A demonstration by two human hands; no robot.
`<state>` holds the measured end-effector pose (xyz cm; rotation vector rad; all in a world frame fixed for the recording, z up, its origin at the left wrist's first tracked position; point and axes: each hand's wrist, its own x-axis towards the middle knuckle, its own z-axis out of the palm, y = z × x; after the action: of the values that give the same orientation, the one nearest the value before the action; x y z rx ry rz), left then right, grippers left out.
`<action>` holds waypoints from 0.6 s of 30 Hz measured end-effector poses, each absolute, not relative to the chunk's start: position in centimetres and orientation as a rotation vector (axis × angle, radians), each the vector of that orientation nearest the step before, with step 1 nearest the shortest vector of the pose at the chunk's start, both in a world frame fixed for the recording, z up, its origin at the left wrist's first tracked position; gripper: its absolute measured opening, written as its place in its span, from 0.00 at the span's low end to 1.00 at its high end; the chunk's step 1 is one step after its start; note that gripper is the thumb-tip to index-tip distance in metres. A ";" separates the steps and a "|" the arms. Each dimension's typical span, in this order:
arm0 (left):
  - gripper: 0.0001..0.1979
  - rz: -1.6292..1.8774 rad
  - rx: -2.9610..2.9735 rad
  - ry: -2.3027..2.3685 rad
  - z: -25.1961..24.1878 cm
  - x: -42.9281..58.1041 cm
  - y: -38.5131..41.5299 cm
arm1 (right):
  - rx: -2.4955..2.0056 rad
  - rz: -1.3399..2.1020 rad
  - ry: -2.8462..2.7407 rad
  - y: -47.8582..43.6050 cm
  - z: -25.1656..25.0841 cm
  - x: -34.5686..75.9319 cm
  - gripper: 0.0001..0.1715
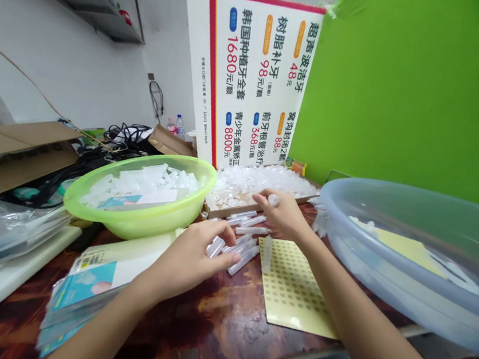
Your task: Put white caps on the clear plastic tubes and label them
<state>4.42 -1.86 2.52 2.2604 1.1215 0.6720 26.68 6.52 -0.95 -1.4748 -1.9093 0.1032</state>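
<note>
My left hand (202, 250) is over a small pile of clear plastic tubes (245, 230) on the table, thumb and index finger apart. Some tubes lie in the gap between them; whether the hidden fingers touch any, I cannot tell. My right hand (285, 214) is closed around a small tube, of which only the whitish round end (273, 200) shows. It is in front of a shallow cardboard tray (226, 211) heaped with small white plastic pieces (261, 181). Below my right hand lies a yellow sticker sheet (293, 288) with rows of small round dots and a clear strip (267, 254) on its upper left.
A green basin (140, 222) with plastic pieces stands back left, a bluish basin (362, 269) at right. Printed packets (87, 283) are stacked by my left forearm. Behind stand a price board (255, 85) and a green panel (406, 85). A cardboard box (16, 159) is far left.
</note>
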 end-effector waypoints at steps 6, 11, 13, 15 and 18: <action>0.07 0.623 2.320 1.084 2.8 4.4 -2.1 | -1.456 0.208 -1.623 7.0 -1.4 27.4 0.23; 0.08 0.536 2.416 1.077 2.0 4.8 -2.3 | -1.493 0.253 -1.617 7.2 -1.6 27.7 0.22; 0.08 0.485 2.503 1.065 1.5 5.0 -2.5 | -1.493 0.216 -1.702 7.1 -1.4 27.8 0.18; 0.07 0.418 2.605 1.033 1.1 5.3 -2.8 | -1.481 0.160 -1.835 7.0 -1.1 28.1 0.12; 0.06 0.337 2.720 1.012 0.9 5.5 -3.3 | -1.457 0.063 -2.036 6.8 -0.7 28.9 0.04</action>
<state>5.47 -3.27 0.95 2.7197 1.0117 0.3371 28.86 6.76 -0.68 -1.4570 -2.0359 0.0633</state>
